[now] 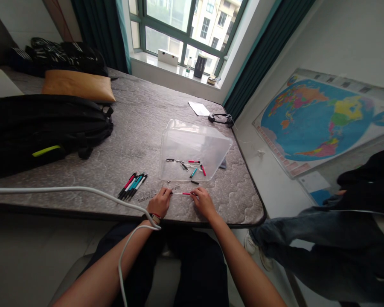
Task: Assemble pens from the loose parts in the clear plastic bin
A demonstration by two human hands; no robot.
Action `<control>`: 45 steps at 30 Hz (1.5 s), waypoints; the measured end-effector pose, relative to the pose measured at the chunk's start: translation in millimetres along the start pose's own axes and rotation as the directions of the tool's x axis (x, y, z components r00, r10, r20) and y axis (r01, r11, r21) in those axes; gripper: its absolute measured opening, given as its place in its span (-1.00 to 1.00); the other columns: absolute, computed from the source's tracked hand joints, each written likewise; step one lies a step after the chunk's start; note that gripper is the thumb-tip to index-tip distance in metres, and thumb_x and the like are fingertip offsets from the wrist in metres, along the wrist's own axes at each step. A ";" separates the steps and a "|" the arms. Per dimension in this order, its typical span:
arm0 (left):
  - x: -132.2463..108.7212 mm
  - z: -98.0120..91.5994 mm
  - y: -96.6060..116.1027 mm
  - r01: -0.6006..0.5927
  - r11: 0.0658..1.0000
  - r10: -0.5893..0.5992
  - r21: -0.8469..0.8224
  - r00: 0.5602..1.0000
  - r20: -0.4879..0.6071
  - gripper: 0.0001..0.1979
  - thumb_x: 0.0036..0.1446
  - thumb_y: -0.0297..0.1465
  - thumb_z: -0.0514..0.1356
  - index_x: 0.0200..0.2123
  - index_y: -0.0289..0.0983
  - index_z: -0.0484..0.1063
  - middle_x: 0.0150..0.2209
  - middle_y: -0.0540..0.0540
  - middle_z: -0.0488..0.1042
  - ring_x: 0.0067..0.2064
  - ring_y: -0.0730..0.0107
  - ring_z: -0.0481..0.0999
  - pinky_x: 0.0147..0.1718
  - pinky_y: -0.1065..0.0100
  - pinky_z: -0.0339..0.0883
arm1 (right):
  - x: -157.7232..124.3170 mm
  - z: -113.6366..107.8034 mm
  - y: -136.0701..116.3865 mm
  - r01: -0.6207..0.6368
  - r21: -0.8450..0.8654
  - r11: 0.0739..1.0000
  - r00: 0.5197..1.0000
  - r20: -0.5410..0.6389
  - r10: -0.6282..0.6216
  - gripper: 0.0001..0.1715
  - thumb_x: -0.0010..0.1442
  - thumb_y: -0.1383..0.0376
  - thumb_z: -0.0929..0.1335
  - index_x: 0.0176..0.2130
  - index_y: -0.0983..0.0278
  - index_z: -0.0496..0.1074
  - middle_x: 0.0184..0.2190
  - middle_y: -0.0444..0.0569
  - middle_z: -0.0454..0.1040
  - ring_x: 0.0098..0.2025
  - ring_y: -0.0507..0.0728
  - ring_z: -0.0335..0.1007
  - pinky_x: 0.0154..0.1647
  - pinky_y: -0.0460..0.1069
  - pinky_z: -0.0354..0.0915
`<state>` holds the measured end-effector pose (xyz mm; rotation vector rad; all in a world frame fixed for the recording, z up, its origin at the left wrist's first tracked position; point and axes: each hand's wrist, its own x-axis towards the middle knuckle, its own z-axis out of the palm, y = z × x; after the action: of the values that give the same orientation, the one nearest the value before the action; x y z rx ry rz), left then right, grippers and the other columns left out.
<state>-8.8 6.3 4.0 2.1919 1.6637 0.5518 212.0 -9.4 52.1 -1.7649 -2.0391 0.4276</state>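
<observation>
Near the front edge of the mattress, my left hand [161, 201] is closed in a pinch at the dark end of a thin pale pen refill [177, 193]. My right hand [204, 201] pinches a red pen barrel [187, 193], which lies in line with the refill between both hands. Just beyond them, a clear plastic bin [195, 143] rests on its side, with loose pen parts such as a red barrel [203, 170] and a teal barrel [193, 173] in it. A short black pen part [195, 182] lies in front of the bin. Left of my hands is a row of several pens [132, 186].
A white cable [83, 189] crosses from the left over my left wrist. At left lie a black backpack [51, 128] and a tan pouch [78, 85]. A white paper [199, 108] and black headphones [221, 119] lie at the back right. Another person's legs [291, 243] are at right.
</observation>
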 end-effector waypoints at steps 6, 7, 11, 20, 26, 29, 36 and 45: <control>-1.0 3.7 -2.2 -0.051 0.999 0.050 -0.013 0.998 -0.049 -0.72 0.34 -0.30 -0.04 -0.02 -0.10 0.41 -0.03 -0.12 0.46 -0.21 0.31 0.52 -0.35 0.37 0.25 | 6.5 11.0 -15.6 0.057 0.041 0.998 0.997 0.051 -0.060 -0.83 0.28 0.33 0.34 -0.18 0.16 0.54 -0.22 -0.02 0.47 -0.11 0.12 0.39 -0.01 -0.02 0.26; -1.1 4.4 -2.7 -0.060 0.998 0.059 -0.013 0.997 -0.056 -0.72 0.34 -0.30 -0.04 -0.02 -0.10 0.41 -0.03 -0.12 0.46 -0.21 0.30 0.52 -0.35 0.37 0.25 | 8.1 14.8 -18.6 0.071 0.043 0.997 0.996 0.052 -0.074 -0.84 0.29 0.32 0.34 -0.18 0.17 0.54 -0.23 -0.02 0.47 -0.12 0.12 0.39 -0.02 -0.02 0.27; -1.2 5.8 -4.0 -0.062 0.998 0.063 0.010 0.997 -0.046 -0.70 0.36 -0.30 -0.07 -0.02 -0.12 0.41 -0.04 -0.14 0.48 -0.20 0.27 0.52 -0.34 0.35 0.25 | 13.1 28.1 -25.5 0.091 0.048 0.995 0.995 0.045 -0.094 -0.84 0.29 0.31 0.34 -0.17 0.20 0.54 -0.25 -0.02 0.46 -0.15 0.11 0.39 -0.04 -0.03 0.28; -1.6 7.0 -5.5 -0.089 0.996 0.089 0.008 0.996 -0.026 -0.71 0.35 -0.31 -0.06 -0.09 -0.11 0.45 -0.04 -0.12 0.49 -0.18 0.29 0.52 -0.32 0.36 0.26 | 14.9 31.7 -22.7 0.068 0.183 0.981 0.997 0.008 -0.070 -0.82 0.29 0.30 0.33 -0.19 0.22 0.55 -0.24 -0.02 0.52 -0.16 0.10 0.43 -0.05 -0.04 0.28; -1.6 5.6 -4.9 -0.095 0.995 0.095 0.005 0.995 -0.035 -0.67 0.36 -0.25 -0.08 -0.07 -0.13 0.46 -0.11 -0.14 0.53 -0.20 0.30 0.53 -0.33 0.37 0.26 | 23.2 44.2 -14.0 -0.137 0.369 0.919 0.989 0.001 0.148 -0.80 0.25 0.21 0.33 -0.26 0.25 0.52 -0.35 -0.07 0.57 -0.29 0.10 0.46 -0.20 -0.05 0.29; -2.5 4.8 -4.7 -0.103 0.995 0.103 0.010 0.994 -0.031 -0.66 0.36 -0.25 -0.08 -0.04 -0.13 0.46 -0.10 -0.13 0.53 -0.20 0.32 0.53 -0.35 0.39 0.26 | 23.5 51.8 -9.1 -0.174 0.421 0.890 0.984 0.037 0.175 -0.71 0.28 0.14 0.29 -0.32 0.26 0.48 -0.52 -0.13 0.48 -0.44 0.08 0.39 -0.32 -0.07 0.23; -2.6 7.6 -6.3 -0.104 0.995 0.104 0.007 0.992 -0.066 -0.69 0.35 -0.29 -0.06 -0.03 -0.11 0.45 -0.09 -0.11 0.54 -0.24 0.33 0.53 -0.39 0.40 0.24 | 11.1 53.5 -8.1 -0.139 0.619 0.773 0.989 0.051 0.137 -0.70 0.18 0.09 0.36 -0.19 0.24 0.42 -0.31 -0.09 0.50 -0.28 0.09 0.41 -0.21 -0.05 0.30; -2.1 8.8 -7.8 -0.127 0.992 0.127 0.013 0.987 -0.099 -0.70 0.36 -0.29 -0.05 -0.04 -0.11 0.44 -0.10 -0.08 0.55 -0.23 0.32 0.54 -0.40 0.39 0.23 | 8.0 51.9 -6.9 -0.276 0.692 0.667 0.960 0.160 0.231 -0.63 0.16 0.01 0.36 -0.29 0.28 0.42 -0.55 -0.11 0.50 -0.56 0.03 0.34 -0.49 -0.08 0.24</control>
<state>-11.4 6.1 -7.7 2.3225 1.5836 0.7014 179.6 -0.7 11.1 -1.5184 -1.3404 1.1895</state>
